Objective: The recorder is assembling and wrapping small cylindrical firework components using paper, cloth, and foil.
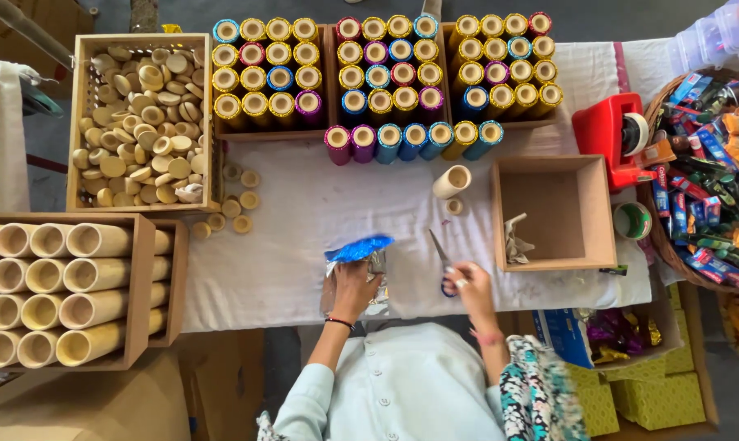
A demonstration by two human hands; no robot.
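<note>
- Foil packet (358,249), shiny blue on top and silver below, lies low centre of the frame on the white cloth (304,212); left hand (351,290) closed on its lower part, fingers curled around the silver end.
- Scissors (443,263), blue-handled, blades pointing to the upper left, just right of the packet; right hand (470,287) grips the handle loops.
- Bare bamboo tube (452,181) lying on the cloth above the scissors, a small wooden disc just below it.
- Open wooden box (555,212), centre right, nearly bare, a crumpled scrap of paper at its left wall.
- Glitter-wrapped tubes (386,65) in gold, blue, pink and purple stand in three trays across the top centre; a loose row lies in front of them.
- Crate of wooden discs (141,122), upper left; a few discs spilled on the cloth beside it.
- Crate of plain bamboo tubes (51,290), lower left, stacked lying down, open ends showing.
- Red tape dispenser (614,135), right of centre, with a green tape roll (632,220) below it.
- Wicker basket (712,171), far right, heaped with small blue, red and green wrapped packets.
- Yellow-green cartons (647,400), lower right, under the table edge.
</note>
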